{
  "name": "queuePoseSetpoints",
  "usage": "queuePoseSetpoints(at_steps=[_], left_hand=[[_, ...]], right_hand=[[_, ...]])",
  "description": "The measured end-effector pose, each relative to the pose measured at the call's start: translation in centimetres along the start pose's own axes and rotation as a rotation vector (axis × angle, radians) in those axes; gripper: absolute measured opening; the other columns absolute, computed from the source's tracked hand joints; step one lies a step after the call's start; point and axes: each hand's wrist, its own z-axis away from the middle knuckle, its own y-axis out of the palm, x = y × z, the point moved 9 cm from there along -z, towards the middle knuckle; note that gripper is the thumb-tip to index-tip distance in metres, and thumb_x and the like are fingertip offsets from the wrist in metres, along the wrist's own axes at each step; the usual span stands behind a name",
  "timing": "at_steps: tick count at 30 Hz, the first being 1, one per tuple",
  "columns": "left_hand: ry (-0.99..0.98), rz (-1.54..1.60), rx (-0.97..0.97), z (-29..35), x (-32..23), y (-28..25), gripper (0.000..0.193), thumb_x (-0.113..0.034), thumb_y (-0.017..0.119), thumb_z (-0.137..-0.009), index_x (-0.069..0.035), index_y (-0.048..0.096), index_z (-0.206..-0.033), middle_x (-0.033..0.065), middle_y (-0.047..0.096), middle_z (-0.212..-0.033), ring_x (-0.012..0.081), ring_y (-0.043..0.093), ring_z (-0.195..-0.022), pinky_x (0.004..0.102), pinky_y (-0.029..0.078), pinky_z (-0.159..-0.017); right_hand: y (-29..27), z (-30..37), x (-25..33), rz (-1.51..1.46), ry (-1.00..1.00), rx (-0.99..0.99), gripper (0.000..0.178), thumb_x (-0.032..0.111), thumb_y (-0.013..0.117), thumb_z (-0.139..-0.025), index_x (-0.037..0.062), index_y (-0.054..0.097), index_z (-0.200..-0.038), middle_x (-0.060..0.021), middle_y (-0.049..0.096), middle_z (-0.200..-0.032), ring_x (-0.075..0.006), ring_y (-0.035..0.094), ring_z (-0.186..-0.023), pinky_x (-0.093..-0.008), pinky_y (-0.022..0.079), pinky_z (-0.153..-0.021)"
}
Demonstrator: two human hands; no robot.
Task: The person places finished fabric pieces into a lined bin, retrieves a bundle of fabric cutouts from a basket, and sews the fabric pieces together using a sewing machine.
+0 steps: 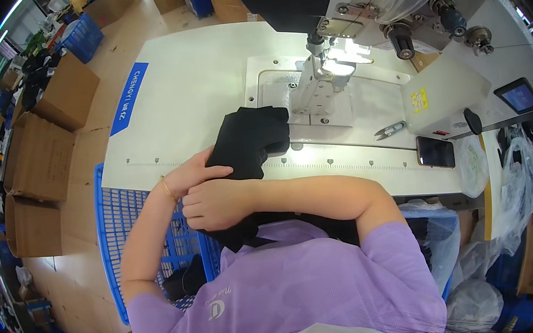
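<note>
A piece of black fabric (240, 140) lies on the white sewing machine table, its far right corner beside the machine's needle arm (317, 88). At the fabric's left edge, my left hand (196, 172) is closed on it, thumb on top and the other fingers partly hidden. My right arm reaches across my body. Just nearer than the left hand, my right hand (219, 204) has its fingers curled round the fabric at the table's front edge. More black cloth (238, 234) hangs below that hand toward my lap.
A blue plastic basket (110, 250) holding dark cloth stands at the table's left front. Thread snips (390, 131) and a phone (436, 152) lie on the right side of the table (182, 64). Cardboard boxes (38, 156) line the left floor; clear plastic bags (512, 191) hang at right.
</note>
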Motion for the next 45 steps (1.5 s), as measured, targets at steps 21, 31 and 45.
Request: queuePoseSetpoints(at_steps=[21, 31, 45], left_hand=[[0.672, -1.038, -0.285, -0.1, -10.3, 3.5, 0.064, -0.005, 0.079, -0.067, -0.003, 0.053, -0.125, 0.0108, 0.062, -0.099, 0.027, 0.061, -0.096, 0.0379, 0.048, -0.085], [0.552, -0.661, -0.581, -2.4, -6.8, -4.6, 0.056, -0.017, 0.075, -0.084, -0.001, 0.05, -0.132, 0.0173, 0.062, -0.115, 0.024, 0.062, -0.101, 0.0339, 0.051, -0.086], [-0.82, -1.839, -1.189, 36.8, 49.6, -13.6, 0.1, -0.021, 0.084, -0.062, -0.007, 0.033, -0.147, 0.016, 0.031, -0.153, 0.0317, 0.031, -0.142, 0.0615, 0.028, -0.109]], right_hand=[[-18.4, 17.9, 1.3, 0.433, 1.156, 0.118, 0.075, 0.013, 0.077, -0.065, 0.0081, 0.049, -0.135, -0.0152, 0.059, -0.102, -0.029, 0.061, -0.094, -0.0396, 0.05, -0.081], [-18.1, 29.6, -2.3, -0.351, 1.615, -0.128, 0.049, 0.019, 0.076, -0.079, 0.0006, 0.059, -0.121, -0.0135, 0.067, -0.104, -0.0197, 0.061, -0.099, -0.0333, 0.048, -0.088], [-12.1, 12.7, 1.0, -0.608, 1.134, -0.36, 0.019, 0.004, 0.066, -0.08, -0.0076, 0.066, -0.095, -0.0191, 0.069, -0.094, -0.0268, 0.066, -0.082, -0.033, 0.051, -0.074]])
